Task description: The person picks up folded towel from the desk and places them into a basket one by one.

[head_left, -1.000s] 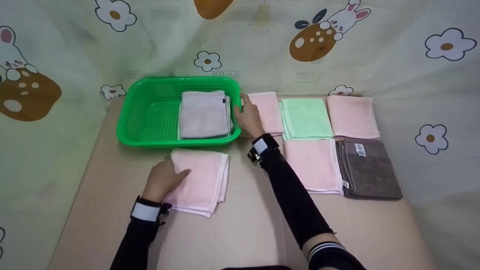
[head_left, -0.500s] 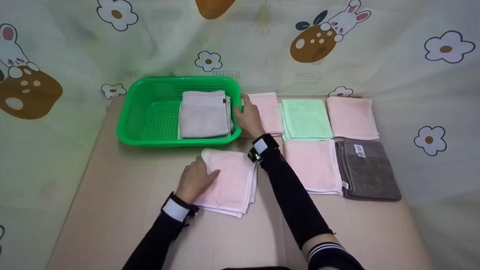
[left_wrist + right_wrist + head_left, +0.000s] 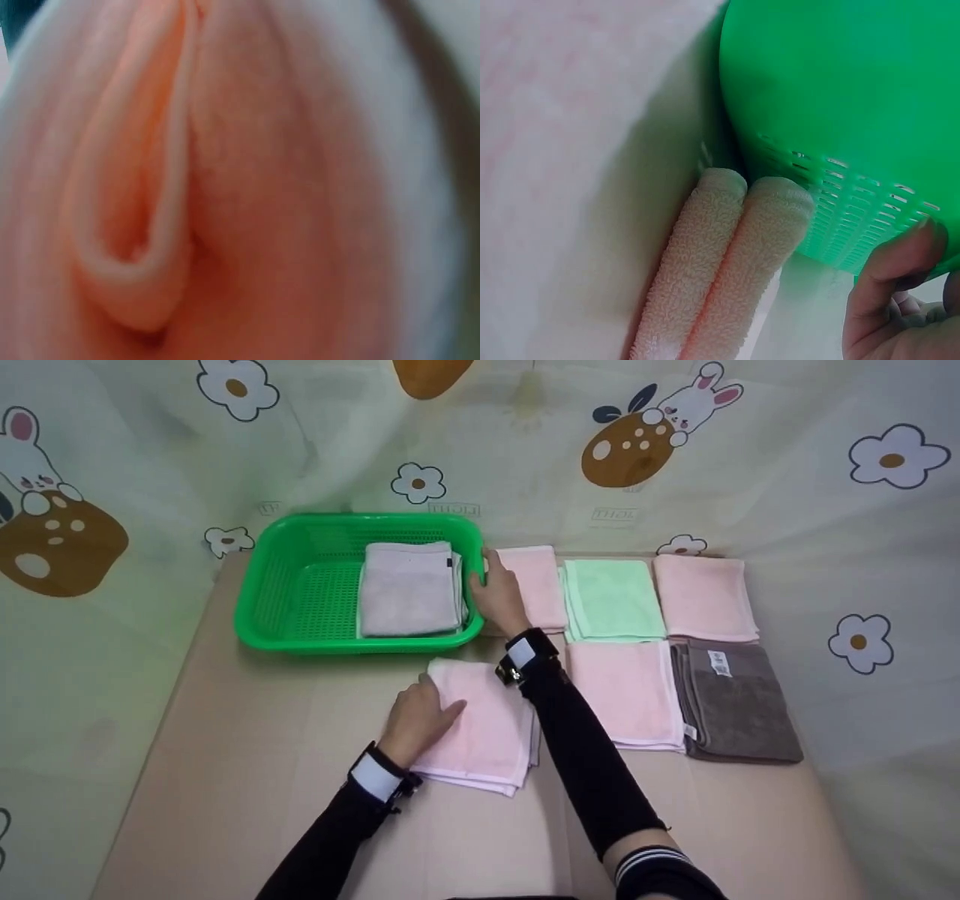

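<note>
Beige tabletop (image 3: 247,780); green basket (image 3: 315,648) back left; beside it, three folded pink towels (image 3: 626,694), mint towel (image 3: 615,600), dark grey towel (image 3: 742,709)

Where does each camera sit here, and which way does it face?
Head: worn on the head, facing forward and down over the green basket; left hand, right hand and dark sleeves show.
Left wrist: on that wrist, facing pink cloth close up, blurred; no hand discernible.
Right wrist: on that wrist, facing the basket's outside and a folded pink towel; fingers show lower right.
Shared: head and right wrist both show the basket.
</note>
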A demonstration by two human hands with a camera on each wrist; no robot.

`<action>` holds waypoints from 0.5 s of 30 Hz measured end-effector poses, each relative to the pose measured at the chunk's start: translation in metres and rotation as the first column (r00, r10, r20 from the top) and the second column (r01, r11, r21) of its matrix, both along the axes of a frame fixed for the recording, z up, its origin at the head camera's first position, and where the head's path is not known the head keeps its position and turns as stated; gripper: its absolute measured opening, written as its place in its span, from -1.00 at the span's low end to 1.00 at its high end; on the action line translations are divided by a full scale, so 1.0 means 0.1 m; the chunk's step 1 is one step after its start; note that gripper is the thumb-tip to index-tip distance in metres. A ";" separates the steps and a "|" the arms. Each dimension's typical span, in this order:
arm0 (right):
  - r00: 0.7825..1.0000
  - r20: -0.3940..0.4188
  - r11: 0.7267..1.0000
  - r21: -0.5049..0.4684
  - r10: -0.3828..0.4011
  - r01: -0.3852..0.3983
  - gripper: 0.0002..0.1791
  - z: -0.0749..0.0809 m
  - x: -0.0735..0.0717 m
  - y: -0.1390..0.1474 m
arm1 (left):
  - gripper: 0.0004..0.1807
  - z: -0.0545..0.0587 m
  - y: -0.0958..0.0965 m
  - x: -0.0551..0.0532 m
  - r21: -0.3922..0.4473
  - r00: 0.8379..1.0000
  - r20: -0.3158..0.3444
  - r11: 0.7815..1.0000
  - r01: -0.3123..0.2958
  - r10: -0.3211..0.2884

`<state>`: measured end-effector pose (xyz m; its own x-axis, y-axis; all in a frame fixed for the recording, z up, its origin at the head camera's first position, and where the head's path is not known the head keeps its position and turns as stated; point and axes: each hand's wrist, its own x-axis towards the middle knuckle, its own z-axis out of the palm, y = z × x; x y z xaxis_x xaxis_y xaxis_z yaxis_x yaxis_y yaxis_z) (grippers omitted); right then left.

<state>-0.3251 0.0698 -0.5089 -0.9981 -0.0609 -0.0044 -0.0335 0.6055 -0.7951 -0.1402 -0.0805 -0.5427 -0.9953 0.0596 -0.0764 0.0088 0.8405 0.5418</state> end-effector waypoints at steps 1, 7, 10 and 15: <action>1.000 -0.001 1.000 -0.003 0.000 0.000 -0.38 0.00 0.00 0.00 | -0.16 0.00 0.00 0.00 0.002 1.000 -0.001 1.000 0.002 -0.002; 1.000 -0.017 0.999 0.044 0.019 -0.018 -0.38 0.03 -0.01 0.01 | -0.20 -0.01 -0.02 -0.02 0.006 0.999 -0.034 1.000 0.019 -0.019; 0.999 -0.009 0.994 0.099 0.039 -0.038 -0.37 0.09 -0.01 0.03 | -0.18 -0.01 -0.03 -0.03 0.010 1.000 -0.021 1.000 0.019 -0.018; 0.998 -0.025 0.978 0.200 0.061 -0.055 -0.35 0.22 0.06 0.14 | -0.14 -0.02 -0.04 -0.05 0.016 1.000 0.020 1.000 0.019 -0.020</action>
